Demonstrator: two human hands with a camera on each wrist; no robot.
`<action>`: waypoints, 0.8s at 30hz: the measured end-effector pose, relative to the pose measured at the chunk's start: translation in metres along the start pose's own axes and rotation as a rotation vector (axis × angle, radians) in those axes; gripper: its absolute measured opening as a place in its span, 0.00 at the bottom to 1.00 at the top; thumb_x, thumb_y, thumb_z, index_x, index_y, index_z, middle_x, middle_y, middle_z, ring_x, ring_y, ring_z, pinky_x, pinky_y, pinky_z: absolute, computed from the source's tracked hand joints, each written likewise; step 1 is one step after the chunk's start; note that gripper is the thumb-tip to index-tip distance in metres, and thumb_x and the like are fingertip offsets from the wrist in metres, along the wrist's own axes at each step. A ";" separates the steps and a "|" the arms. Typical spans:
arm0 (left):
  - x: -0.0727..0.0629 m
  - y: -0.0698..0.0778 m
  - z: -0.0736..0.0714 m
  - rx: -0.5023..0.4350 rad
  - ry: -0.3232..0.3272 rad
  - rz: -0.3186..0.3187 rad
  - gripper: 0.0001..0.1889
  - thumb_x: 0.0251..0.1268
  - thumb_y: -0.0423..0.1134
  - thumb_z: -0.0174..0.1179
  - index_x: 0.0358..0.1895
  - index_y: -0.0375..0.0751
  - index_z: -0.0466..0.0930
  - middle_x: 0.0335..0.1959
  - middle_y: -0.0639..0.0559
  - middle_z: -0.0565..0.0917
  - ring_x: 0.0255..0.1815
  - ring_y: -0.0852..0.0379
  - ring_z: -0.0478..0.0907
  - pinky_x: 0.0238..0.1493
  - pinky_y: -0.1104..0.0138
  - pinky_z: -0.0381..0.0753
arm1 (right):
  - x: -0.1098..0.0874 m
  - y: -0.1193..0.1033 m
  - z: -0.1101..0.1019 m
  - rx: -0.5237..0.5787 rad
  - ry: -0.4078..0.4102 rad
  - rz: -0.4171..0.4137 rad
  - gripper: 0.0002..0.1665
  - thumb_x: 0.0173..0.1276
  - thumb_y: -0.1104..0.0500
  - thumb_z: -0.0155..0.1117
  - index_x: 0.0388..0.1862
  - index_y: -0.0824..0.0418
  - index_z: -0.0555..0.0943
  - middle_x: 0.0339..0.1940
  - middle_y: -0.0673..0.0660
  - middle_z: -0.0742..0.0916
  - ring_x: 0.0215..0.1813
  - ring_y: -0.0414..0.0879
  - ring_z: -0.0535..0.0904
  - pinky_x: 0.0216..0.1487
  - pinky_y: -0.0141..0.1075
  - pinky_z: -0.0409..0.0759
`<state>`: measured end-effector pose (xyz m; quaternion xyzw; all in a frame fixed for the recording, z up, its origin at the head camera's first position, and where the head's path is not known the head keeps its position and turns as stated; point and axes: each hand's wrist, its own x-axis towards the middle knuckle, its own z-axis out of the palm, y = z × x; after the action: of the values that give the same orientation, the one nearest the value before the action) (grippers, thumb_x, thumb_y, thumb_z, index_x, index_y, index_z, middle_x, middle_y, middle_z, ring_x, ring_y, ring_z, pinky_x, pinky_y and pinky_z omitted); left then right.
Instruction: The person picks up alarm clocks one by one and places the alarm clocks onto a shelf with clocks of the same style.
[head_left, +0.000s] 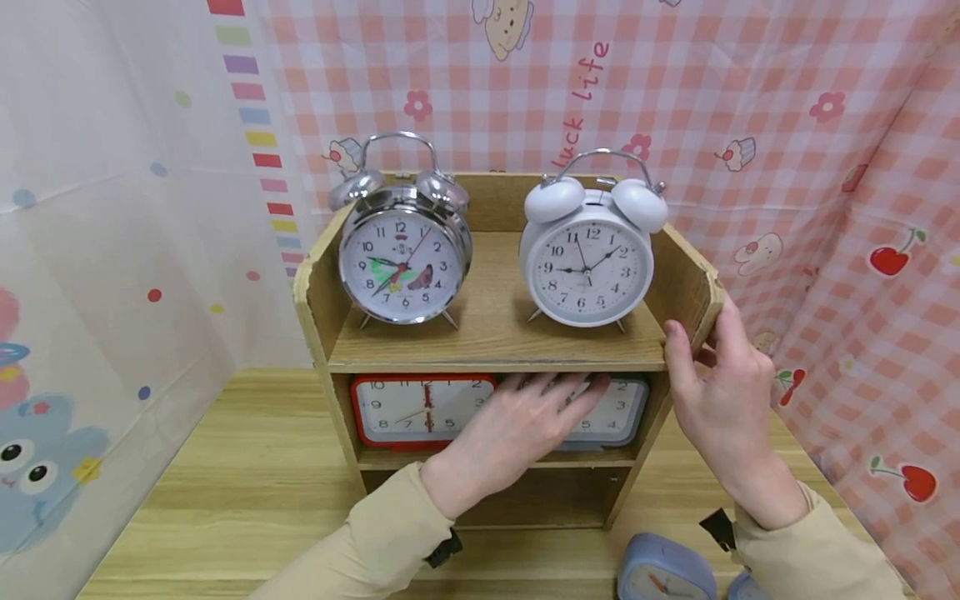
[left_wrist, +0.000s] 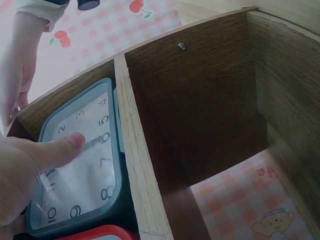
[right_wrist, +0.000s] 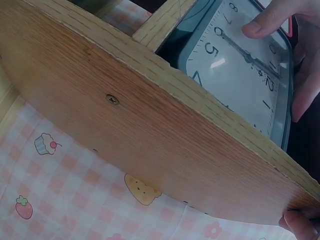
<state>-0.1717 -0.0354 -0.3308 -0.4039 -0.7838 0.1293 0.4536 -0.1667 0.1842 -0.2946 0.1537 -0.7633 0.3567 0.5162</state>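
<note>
A small wooden shelf [head_left: 491, 342] stands on the table. In its middle compartment, a square grey-blue clock [head_left: 628, 408] sits beside a red-rimmed clock [head_left: 390, 408]. My left hand [head_left: 517, 425] holds the grey-blue clock by its top edge; in the left wrist view the thumb [left_wrist: 67, 149] lies on the dial, and the right wrist view shows fingers over the rim. With my right hand [head_left: 723, 392] I grip the shelf's right side panel [right_wrist: 150, 115], thumb at the front edge. The head view hides part of both dials behind the left hand.
On the top board stand a silver twin-bell alarm clock [head_left: 405, 258] and a white one [head_left: 588, 262]. Beneath the middle compartment is a lower one [head_left: 540, 496]. A lavender clock [head_left: 663, 571] and part of another blue item [head_left: 742, 587] are at the table's front right.
</note>
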 end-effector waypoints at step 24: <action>-0.002 0.001 0.004 0.028 -0.007 -0.007 0.33 0.63 0.39 0.71 0.72 0.56 0.74 0.66 0.60 0.83 0.63 0.59 0.82 0.61 0.66 0.82 | 0.000 0.000 0.001 0.001 0.003 0.002 0.25 0.69 0.70 0.68 0.65 0.72 0.79 0.45 0.74 0.91 0.49 0.17 0.81 0.47 0.06 0.70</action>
<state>-0.1737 -0.0363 -0.3345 -0.3942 -0.7851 0.1399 0.4568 -0.1673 0.1833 -0.2951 0.1526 -0.7626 0.3580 0.5168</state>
